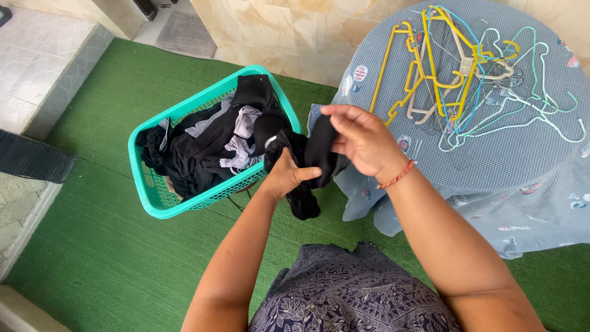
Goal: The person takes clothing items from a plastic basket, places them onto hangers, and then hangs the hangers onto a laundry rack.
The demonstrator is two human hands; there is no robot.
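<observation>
Handling a small black garment (310,163), held up just right of the teal laundry basket (153,197) and above the green mat (92,246). Left hand (284,175) closed around the bunched lower part; right hand (362,141) pinching the upper edge between thumb and fingers. Best done by keeping both grips firm at the fabric's edge and spreading it flat rather than twisted. More dark clothes (203,147) inside the basket; coloured hangers (467,80) on the covered table (522,178), further right of the basket.
</observation>
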